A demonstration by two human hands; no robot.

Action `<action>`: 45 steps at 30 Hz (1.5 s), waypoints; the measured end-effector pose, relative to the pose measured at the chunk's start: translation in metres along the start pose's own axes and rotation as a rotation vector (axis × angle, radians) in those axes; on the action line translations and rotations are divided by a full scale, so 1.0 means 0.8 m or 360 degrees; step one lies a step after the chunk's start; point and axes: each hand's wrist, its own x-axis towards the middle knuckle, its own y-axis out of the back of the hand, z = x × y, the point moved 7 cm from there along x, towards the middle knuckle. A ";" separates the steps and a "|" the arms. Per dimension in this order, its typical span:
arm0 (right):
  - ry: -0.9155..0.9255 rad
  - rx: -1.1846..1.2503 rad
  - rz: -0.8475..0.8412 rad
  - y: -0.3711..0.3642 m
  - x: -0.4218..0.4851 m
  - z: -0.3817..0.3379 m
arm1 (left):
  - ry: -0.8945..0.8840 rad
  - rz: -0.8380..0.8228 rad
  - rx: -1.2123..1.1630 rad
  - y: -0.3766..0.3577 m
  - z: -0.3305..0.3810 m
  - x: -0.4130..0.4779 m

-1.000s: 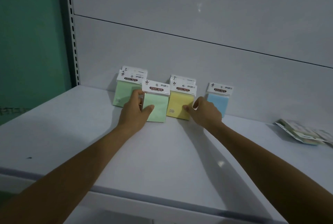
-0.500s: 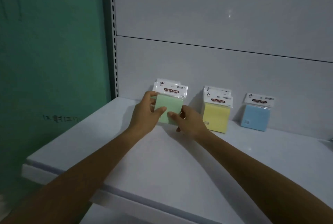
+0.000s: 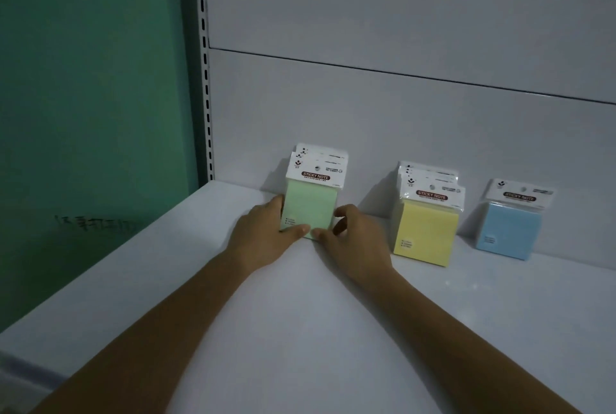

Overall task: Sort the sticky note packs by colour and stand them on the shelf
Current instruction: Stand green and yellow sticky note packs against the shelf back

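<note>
The green sticky note packs (image 3: 311, 203) are being squared up on the shelf (image 3: 300, 330), standing upright against the back panel (image 3: 366, 120) near its left end. The front pack is being bracketed at its lower edge by both hands: the left hand (image 3: 263, 237) is being pressed against the pack's left side with its thumb laid along the bottom front, while the right hand (image 3: 353, 240) is being held at the lower right corner, its fingers (image 3: 341, 213) curled loosely beside the pack. Neither hand is being clenched; the pack is being steadied, not lifted. Just to the right, apart from the green group, the yellow packs (image 3: 425, 230) are standing, and further right a blue pack (image 3: 508, 230) is leaning against the panel.

The step in hand appears to be the aligning of the green group. Next, a gentle release is probably being called for, so that the front pack is not tipped forward, before any remaining packs are fetched.
</note>
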 end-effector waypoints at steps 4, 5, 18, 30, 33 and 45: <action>0.0112 -0.0004 0.0065 0.001 -0.004 -0.003 | -0.0031 0.0017 0.0100 0.001 0.002 0.001; 0.0125 -0.0014 0.0068 -0.002 -0.003 -0.002 | -0.0032 0.0024 0.0107 0.000 0.001 0.002; 0.0300 -0.0117 -0.0097 -0.025 0.009 -0.002 | -0.0040 0.0042 0.0153 -0.005 0.002 0.004; 0.0281 -0.0275 -0.0116 -0.029 0.010 -0.003 | 0.0069 -0.0009 0.0090 0.004 0.006 -0.004; 0.0180 -0.0240 -0.0163 -0.016 0.001 -0.010 | 0.0064 0.0020 0.0018 0.013 0.017 -0.018; 0.0238 -0.0160 -0.0182 0.066 -0.066 0.014 | -0.0317 0.0402 0.0352 0.031 0.126 -0.092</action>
